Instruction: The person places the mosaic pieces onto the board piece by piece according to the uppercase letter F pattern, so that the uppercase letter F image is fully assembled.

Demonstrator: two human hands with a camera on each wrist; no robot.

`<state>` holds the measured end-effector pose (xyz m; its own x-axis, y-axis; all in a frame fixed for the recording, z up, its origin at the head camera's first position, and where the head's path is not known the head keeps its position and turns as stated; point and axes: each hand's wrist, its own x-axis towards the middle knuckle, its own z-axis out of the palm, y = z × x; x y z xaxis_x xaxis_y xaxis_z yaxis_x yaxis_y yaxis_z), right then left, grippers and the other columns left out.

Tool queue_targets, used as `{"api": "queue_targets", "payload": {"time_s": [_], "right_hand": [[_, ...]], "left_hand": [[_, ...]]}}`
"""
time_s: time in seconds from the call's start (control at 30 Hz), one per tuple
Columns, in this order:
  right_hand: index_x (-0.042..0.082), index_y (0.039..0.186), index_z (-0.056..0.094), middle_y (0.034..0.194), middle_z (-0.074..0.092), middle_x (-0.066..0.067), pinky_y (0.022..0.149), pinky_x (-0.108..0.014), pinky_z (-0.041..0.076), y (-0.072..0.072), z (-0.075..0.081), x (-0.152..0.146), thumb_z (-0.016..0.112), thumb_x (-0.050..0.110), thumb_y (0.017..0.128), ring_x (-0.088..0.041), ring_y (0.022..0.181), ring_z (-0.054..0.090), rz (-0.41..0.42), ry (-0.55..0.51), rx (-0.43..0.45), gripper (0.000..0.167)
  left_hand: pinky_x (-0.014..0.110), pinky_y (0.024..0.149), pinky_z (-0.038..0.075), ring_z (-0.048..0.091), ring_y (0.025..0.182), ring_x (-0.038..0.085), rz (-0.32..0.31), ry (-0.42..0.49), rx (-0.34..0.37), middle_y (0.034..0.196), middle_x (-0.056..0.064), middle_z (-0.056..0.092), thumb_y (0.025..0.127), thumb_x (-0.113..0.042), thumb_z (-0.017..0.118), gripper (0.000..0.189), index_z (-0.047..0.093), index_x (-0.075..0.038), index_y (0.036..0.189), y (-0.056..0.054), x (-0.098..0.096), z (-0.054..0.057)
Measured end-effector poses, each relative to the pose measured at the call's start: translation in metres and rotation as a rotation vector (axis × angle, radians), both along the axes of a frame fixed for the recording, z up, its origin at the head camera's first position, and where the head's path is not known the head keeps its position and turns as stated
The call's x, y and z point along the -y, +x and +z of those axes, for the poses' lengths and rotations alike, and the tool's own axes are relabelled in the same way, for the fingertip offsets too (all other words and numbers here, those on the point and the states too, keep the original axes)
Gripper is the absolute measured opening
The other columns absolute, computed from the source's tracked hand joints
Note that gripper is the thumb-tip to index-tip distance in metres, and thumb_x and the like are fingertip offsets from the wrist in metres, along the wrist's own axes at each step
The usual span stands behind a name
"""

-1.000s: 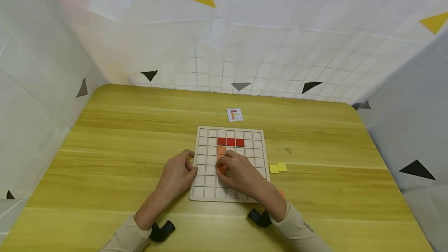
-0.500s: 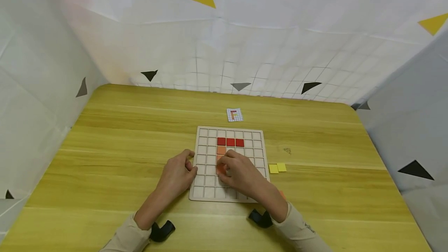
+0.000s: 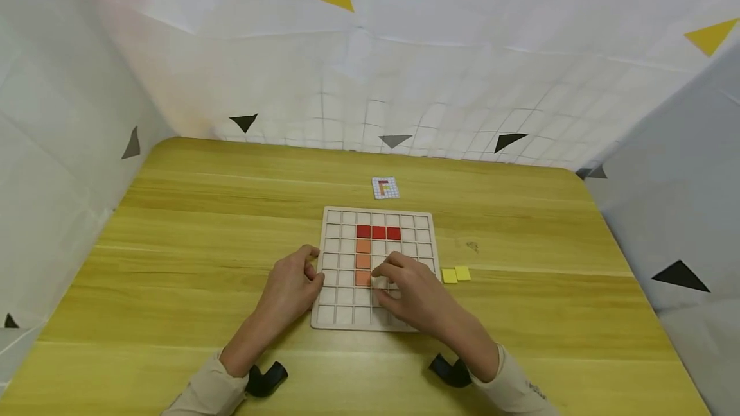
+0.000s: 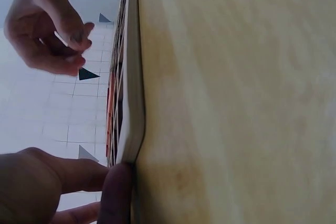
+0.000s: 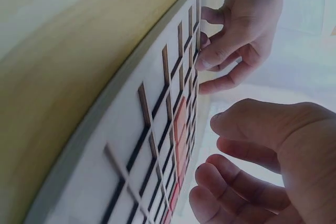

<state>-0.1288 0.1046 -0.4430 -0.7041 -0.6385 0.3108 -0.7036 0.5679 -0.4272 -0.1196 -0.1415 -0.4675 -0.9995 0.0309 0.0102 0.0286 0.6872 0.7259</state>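
Observation:
A pale wooden grid board (image 3: pixel 347 314) lies on the table. Three red tiles (image 3: pixel 378 232) form a row in its upper part, and three orange tiles (image 3: pixel 363 261) run down below the leftmost red one. My left hand (image 3: pixel 291 281) rests at the board's left edge, thumb and index fingertip touching its side some way apart. Over the middle of the board is my right hand (image 3: pixel 419 291), thumb and fingers spread a little with nothing between them. Its fingertips are just right of the lowest orange tile. In the right wrist view its fingers (image 5: pixel 210 179) are gently bent.
Two yellow tiles (image 3: pixel 449 276) lie on the table right of the board. Behind the board is a small pattern card (image 3: pixel 385 188) printed with a coloured figure. Black wrist mounts (image 3: pixel 267 380) show below the sleeves. A white cloth (image 3: pixel 277 69) hangs behind the table.
My right hand has let go at the lowest orange tile and drawn back slightly to the right, uncovering the orange column. An orange piece beside the right wrist is now hidden. The left hand stays put.

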Motion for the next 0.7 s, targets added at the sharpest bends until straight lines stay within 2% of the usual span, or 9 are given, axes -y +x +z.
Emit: {"api": "queue_targets", "payload": {"time_s": [0.3, 0.7], "right_hand": [[0.004, 0.098, 0.073, 0.092, 0.063, -0.004, 0.066, -0.027, 0.051, 0.011, 0.005, -0.030, 0.083, 0.004, 0.077, -0.016, 0.077, 0.061, -0.061, -0.007, -0.022, 0.023], [0.004, 0.100, 0.073, 0.095, 0.063, -0.003, 0.065, -0.028, 0.052, 0.021, 0.010, -0.062, 0.085, 0.003, 0.076, -0.017, 0.078, 0.063, -0.166, 0.030, 0.018, 0.027]], "left_hand": [[0.031, 0.057, 0.043, 0.049, 0.057, 0.014, -0.009, -0.006, -0.011, 0.070, -0.003, 0.057, 0.085, -0.005, 0.073, 0.035, 0.064, 0.001, 0.118, -0.001, 0.000, -0.001], [0.032, 0.056, 0.043, 0.050, 0.057, 0.013, -0.010, -0.003, -0.011, 0.069, -0.003, 0.057, 0.085, -0.005, 0.072, 0.036, 0.064, 0.001, 0.119, -0.001, 0.000, -0.001]]}}
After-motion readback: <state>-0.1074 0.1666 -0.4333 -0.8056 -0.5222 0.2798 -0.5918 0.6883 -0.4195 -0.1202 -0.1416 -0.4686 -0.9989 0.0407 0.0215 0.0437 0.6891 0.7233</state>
